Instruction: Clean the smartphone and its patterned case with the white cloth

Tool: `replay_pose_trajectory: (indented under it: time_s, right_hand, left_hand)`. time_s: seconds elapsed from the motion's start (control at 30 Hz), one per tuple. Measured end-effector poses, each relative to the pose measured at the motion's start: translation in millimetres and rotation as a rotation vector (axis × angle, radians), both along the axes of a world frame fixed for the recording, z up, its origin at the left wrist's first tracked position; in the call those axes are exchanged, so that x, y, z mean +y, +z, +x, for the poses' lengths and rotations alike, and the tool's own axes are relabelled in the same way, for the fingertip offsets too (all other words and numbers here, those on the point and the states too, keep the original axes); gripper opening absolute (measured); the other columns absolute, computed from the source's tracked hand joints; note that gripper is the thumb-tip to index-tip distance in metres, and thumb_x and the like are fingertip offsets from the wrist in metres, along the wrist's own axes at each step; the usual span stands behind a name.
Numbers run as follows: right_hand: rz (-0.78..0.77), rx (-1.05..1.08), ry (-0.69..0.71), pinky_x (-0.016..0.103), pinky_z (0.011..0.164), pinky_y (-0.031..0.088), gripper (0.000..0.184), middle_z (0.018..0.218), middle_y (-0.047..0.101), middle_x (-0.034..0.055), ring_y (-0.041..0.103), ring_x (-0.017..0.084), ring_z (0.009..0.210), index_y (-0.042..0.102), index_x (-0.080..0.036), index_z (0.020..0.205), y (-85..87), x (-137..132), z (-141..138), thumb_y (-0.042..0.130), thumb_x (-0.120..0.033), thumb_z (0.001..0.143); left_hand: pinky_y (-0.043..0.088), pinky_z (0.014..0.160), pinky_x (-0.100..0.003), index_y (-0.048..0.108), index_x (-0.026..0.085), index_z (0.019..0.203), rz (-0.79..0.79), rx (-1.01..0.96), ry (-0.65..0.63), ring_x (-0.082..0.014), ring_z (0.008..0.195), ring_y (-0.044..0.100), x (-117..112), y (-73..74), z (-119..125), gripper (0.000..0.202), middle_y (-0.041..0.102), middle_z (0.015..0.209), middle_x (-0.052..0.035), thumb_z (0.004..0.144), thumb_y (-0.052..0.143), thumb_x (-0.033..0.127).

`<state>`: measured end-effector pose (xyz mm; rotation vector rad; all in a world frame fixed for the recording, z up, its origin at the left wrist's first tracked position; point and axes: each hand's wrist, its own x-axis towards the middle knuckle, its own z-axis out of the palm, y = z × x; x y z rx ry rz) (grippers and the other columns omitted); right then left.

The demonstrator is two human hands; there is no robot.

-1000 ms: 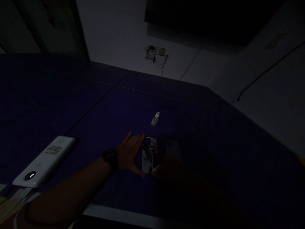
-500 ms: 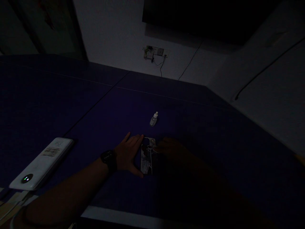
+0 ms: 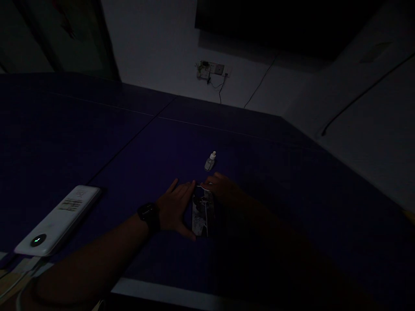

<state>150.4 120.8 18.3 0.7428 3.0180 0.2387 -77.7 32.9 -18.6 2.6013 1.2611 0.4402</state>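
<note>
Well, the room is dim, and the biggest thing in front of me is the bench [image 3: 97, 142], topped in dark blue with thin seams across it and a pale strip [image 3: 168, 291] along its near edge. Beyond it rises a white wall [image 3: 155, 43], with a dark flat panel [image 3: 285, 21] high up that is too dark for me to identify. Lower down sits a socket plate [image 3: 212, 70] with thin wires trailing toward the bench, and a black cable [image 3: 366, 96] runs across the wall on my right.

On the bench, off to my left and well apart from my hands, lies a white power bank [image 3: 58, 220], with a small green light [image 3: 38, 240] glowing near its closer end. Ahead of me, a small dropper bottle [image 3: 210, 161] stands upright, just beyond the phone.

The phone [image 3: 202, 211], in a glossy printed case, lies flat between my hands with its long side pointing away from me. My left hand [image 3: 177, 209], a black watch [image 3: 148, 217] on its wrist, is spread open with its fingers apart, set against the phone's left edge but not clamped on it. My right hand [image 3: 220, 185] sits mostly in shadow, its fingertips [image 3: 207, 183] at the phone's far end, and I cannot tell whether they grip it.
</note>
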Motion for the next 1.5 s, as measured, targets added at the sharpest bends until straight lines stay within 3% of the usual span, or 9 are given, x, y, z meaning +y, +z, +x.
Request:
replay_pose_trajectory:
  time_s: [0.17,0.37,0.6,0.8,0.97,1.23,1.4,1.5]
  right_hand:
    - [0.031,0.087,0.073,0.033,0.073,0.04,0.024,0.102,0.066,0.0103,0.052,0.022,0.086,0.065,-0.014,0.118,-4.1,-8,-20,0.053,-0.014,0.098]
    - [-0.001,0.046,0.109,0.033,0.07,0.041,0.023,0.098,0.067,0.0094,0.054,0.022,0.082,0.065,-0.014,0.117,3.9,-29,-22,0.053,-0.012,0.098]
    - [-0.03,0.083,0.192,0.038,0.089,0.048,0.021,0.107,0.069,0.0121,0.059,0.023,0.097,0.067,-0.012,0.113,-4.4,-50,-11,0.055,-0.011,0.096]
    - [-0.181,0.379,0.028,0.041,0.097,0.049,0.039,0.12,0.064,0.0116,0.059,0.021,0.11,0.059,-0.017,0.129,-8.0,-45,-11,0.044,-0.005,0.095]
    - [-0.234,0.335,-0.008,0.036,0.087,0.05,0.02,0.1,0.064,0.0105,0.058,0.022,0.095,0.068,-0.013,0.106,-13.0,-47,-24,0.051,-0.009,0.096]
    - [-0.332,0.206,0.23,0.033,0.08,0.043,0.016,0.088,0.061,0.0077,0.054,0.019,0.085,0.071,-0.015,0.098,-18.4,-84,-17,0.055,-0.016,0.098]
    - [-0.235,0.207,0.04,0.034,0.083,0.044,0.02,0.096,0.063,0.0102,0.055,0.021,0.092,0.07,-0.012,0.107,-8.6,-62,-23,0.052,-0.011,0.098]
    - [-0.227,0.176,0.037,0.034,0.082,0.044,0.02,0.093,0.062,0.0098,0.054,0.021,0.089,0.07,-0.012,0.103,-5.8,-58,-25,0.051,-0.011,0.098]
  left_hand:
    - [0.012,0.118,-0.065,-0.008,0.004,0.155,0.007,0.01,-0.004,-0.0448,0.141,0.038,0,-1.0,0,0.148,0.038,0.152,-0.0335,0.056,0.054,0.093]
    - [0.011,0.118,-0.063,-0.008,0.004,0.155,0.031,-0.004,0.002,-0.0442,0.139,0.042,-1,-0.8,0,0.146,0.041,0.15,-0.0319,0.057,0.052,0.093]
    - [0.011,0.119,-0.062,-0.004,0.004,0.156,0.011,0.003,0.005,-0.0435,0.141,0.039,0,-2.0,0,0.147,0.039,0.151,-0.0324,0.055,0.052,0.094]
    - [0.01,0.118,-0.063,-0.002,0.004,0.156,0.019,-0.003,0.005,-0.0444,0.14,0.039,0,-2.2,0,0.147,0.04,0.151,-0.0321,0.054,0.053,0.094]
    - [0.01,0.119,-0.063,-0.004,0.005,0.156,0.022,-0.007,-0.001,-0.0441,0.141,0.038,0,-2.5,-1,0.145,0.039,0.152,-0.0313,0.056,0.056,0.091]
    - [0.011,0.118,-0.065,0.003,0.003,0.155,-0.018,0.011,-0.001,-0.0441,0.142,0.037,-1,3.4,1,0.144,0.037,0.152,-0.0333,0.055,0.055,0.092]
    - [0.01,0.118,-0.066,0.006,0.003,0.155,-0.019,0.007,-0.001,-0.045,0.142,0.037,-1,3.8,1,0.141,0.037,0.152,-0.0333,0.057,0.055,0.091]
    - [0.01,0.118,-0.065,0.006,0.003,0.156,-0.008,0.009,0.001,-0.0449,0.142,0.037,-1,2.9,1,0.14,0.037,0.152,-0.033,0.057,0.054,0.091]
